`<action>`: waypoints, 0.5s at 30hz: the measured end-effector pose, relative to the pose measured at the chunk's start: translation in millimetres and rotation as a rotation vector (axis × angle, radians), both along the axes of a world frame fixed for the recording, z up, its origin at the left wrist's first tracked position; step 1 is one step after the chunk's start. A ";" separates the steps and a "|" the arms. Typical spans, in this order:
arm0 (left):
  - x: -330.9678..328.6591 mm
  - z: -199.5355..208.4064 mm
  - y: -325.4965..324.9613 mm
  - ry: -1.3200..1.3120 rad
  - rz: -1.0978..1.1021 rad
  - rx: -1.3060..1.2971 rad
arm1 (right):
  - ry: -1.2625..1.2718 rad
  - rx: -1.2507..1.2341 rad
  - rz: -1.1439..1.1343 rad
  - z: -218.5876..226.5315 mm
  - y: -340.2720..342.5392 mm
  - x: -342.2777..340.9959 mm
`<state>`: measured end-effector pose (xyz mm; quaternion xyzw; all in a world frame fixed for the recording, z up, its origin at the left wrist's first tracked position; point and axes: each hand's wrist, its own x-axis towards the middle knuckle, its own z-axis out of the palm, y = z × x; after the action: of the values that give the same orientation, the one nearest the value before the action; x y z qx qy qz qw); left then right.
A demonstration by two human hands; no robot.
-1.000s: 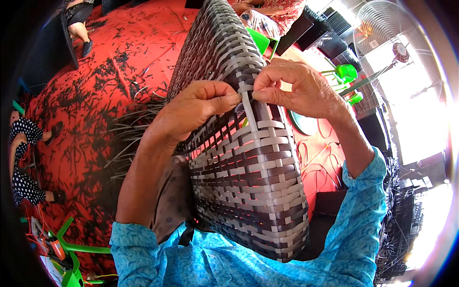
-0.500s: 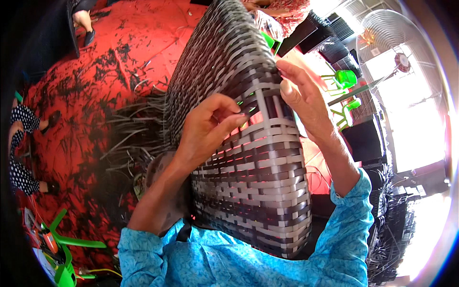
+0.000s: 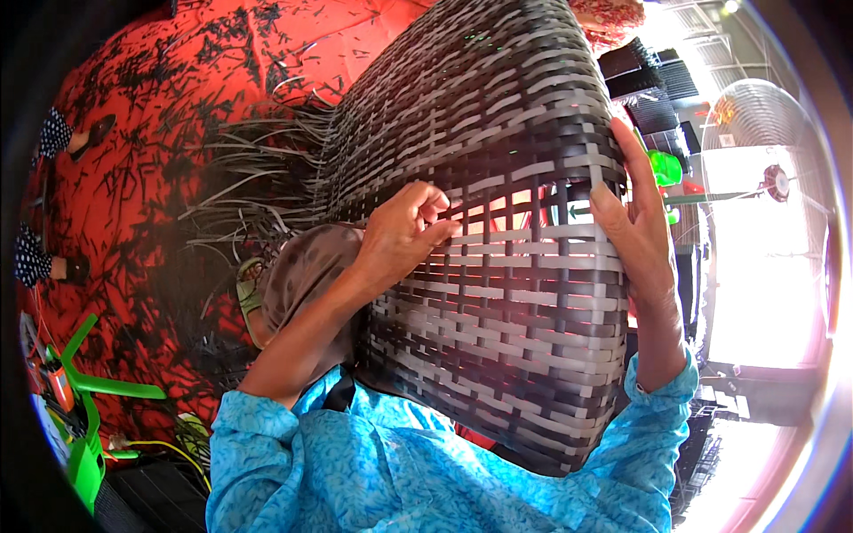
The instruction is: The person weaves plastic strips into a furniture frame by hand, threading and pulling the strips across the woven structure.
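A large woven piece (image 3: 498, 311) of grey and dark brown flat strips, shaped like a basket or chair part, stands tilted in front of me. Its near side has an open gap where only upright strips cross. My left hand (image 3: 402, 233) is at the gap's left end, fingers curled toward the thumb in a pinch; what lies between the fingertips is too small to make out. Around the right corner edge, my right hand (image 3: 638, 226) grips the woven piece, thumb in front and fingers behind. Loose strip ends (image 3: 258, 169) fan out from its far left side.
Dark strip scraps litter the red floor sheet (image 3: 200, 62). Someone's dotted trouser legs and shoes (image 3: 75, 266) show at left. A green plastic chair (image 3: 89, 444) stands at lower left. At right are a large fan (image 3: 771, 182), a green stool (image 3: 665, 167) and stacked dark woven pieces (image 3: 653, 102).
The woven piece has turned and shifted right, showing more of its upper side. My right hand has moved right and down along the corner; my left hand stays near the gap's left end.
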<state>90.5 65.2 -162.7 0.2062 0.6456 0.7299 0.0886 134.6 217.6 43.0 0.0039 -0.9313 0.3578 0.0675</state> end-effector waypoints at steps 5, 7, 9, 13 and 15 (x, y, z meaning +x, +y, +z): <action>-19.5 -14.2 -1.9 0.374 0.207 -0.084 | -0.006 0.040 -0.054 -2.4 -10.2 -2.4; -19.1 -23.6 -9.8 0.258 0.155 -0.092 | -0.019 0.045 -0.068 -1.0 -2.5 0.6; -19.6 -46.8 -35.3 0.200 0.087 -0.235 | -0.021 -0.024 -0.091 1.0 -11.1 1.9; -1.0 -92.5 -68.8 0.336 -0.062 -0.640 | 0.000 -0.037 -0.131 2.1 -13.9 3.4; -1.4 -101.0 -70.2 0.332 -0.077 -0.626 | -0.001 -0.012 -0.131 2.8 -12.9 2.2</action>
<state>89.1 -4.9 -263.7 0.3089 0.8355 0.4492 0.0687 136.8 204.7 45.8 -0.0579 -0.9274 0.3583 0.0903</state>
